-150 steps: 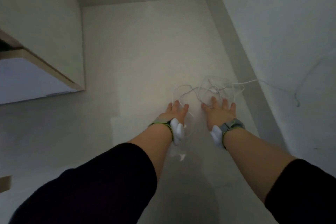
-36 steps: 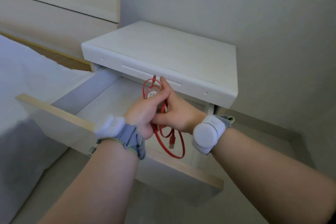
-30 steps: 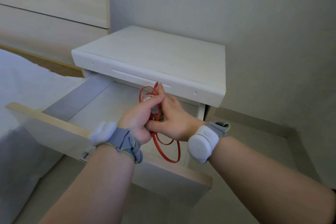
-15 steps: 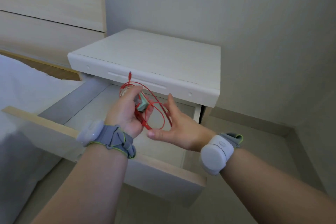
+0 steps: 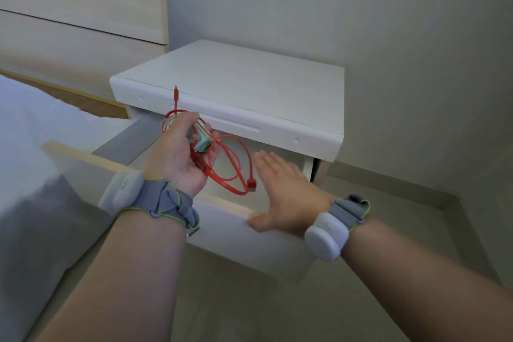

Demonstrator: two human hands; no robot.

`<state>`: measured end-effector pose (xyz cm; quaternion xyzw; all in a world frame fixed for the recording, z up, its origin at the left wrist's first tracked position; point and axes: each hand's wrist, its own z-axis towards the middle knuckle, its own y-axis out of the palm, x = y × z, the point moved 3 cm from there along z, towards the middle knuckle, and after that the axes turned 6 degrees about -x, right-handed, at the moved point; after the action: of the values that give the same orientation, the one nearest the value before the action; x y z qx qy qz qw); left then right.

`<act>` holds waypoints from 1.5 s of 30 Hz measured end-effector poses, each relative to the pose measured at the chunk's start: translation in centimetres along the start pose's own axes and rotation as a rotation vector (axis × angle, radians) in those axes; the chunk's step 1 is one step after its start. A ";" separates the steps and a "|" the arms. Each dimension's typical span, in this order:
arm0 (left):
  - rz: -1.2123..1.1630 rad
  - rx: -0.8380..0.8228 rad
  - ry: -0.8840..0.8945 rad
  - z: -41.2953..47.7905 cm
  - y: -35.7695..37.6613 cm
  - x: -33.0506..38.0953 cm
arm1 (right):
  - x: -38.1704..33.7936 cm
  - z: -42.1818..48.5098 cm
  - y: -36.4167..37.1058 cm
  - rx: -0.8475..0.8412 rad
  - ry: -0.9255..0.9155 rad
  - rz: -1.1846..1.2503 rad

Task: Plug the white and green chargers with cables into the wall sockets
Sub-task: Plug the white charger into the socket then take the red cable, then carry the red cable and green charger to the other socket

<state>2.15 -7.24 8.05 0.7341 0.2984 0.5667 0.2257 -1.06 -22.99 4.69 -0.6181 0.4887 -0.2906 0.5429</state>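
My left hand (image 5: 179,153) grips a small green charger (image 5: 202,139) together with a coiled red cable (image 5: 236,172) above the open drawer. One red plug end sticks up past the fingers and another dangles at the bottom of the loop. My right hand (image 5: 286,191) is flat with straight fingers and rests on the drawer front's top edge (image 5: 83,157), holding nothing. No white charger or wall socket shows in this view.
A white bedside table (image 5: 236,83) stands against the grey wall, with its drawer pulled out toward me. A bed with white bedding (image 5: 30,161) lies to the left. A wooden headboard panel (image 5: 77,8) rises behind. Bare floor runs to the right.
My right hand let go of the red cable and dropped onto the drawer front's edge. My left hand keeps the green charger and cable, now turned palm up.
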 end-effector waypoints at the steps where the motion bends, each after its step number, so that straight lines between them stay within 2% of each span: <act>1: 0.001 0.001 -0.002 0.0 0.1 0.0 | 0.7 0.3 -0.3 0.034 0.035 -0.010; 7: 0.005 -0.013 -0.039 0.0 0.7 -1.2 | 3.8 1.7 -2.0 0.279 0.207 -0.164; 11: 0.010 -0.010 -0.055 0.6 0.8 -2.1 | 5.7 3.2 -2.5 0.340 0.285 -0.224; 14: 0.077 -0.023 -0.069 1.6 0.7 -2.7 | 7.0 4.3 -2.9 0.361 0.290 -0.250; 17: 0.136 -0.024 -0.086 2.7 0.6 -3.4 | 7.9 5.1 -3.0 0.488 0.271 -0.359; 23: 0.122 0.019 -0.078 3.6 1.0 -4.3 | 9.2 5.9 -2.2 0.619 0.264 -0.417; 29: 0.092 0.131 -0.167 -1.3 0.7 -3.0 | 8.0 5.9 -2.9 0.493 0.353 -0.405; 32: 0.072 0.199 -0.214 -4.1 1.3 -1.3 | 7.5 5.3 -4.0 0.127 0.369 -0.223; 35: 0.155 0.234 -0.276 -6.6 3.4 2.2 | 6.6 4.6 -6.8 -0.231 0.415 -0.056; 38: 0.143 0.252 -0.313 -9.4 6.2 8.0 | 1.5 2.5 -11.9 -0.392 0.369 0.120; 40: 0.143 0.249 -0.327 -11.0 7.8 11.6 | -3.3 0.2 -15.0 -0.409 0.263 0.201; 43: 0.184 0.229 -0.323 -12.5 9.6 15.9 | -9.2 -2.5 -20.7 -0.232 0.083 0.310; 45: 0.208 0.198 -0.316 -13.4 11.2 19.2 | -12.1 -3.4 -25.3 -0.164 0.092 0.515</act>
<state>-5.32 -2.08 32.34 0.8594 0.2360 0.4326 0.1366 -1.09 -14.94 31.77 -0.5015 0.6758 -0.1305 0.5242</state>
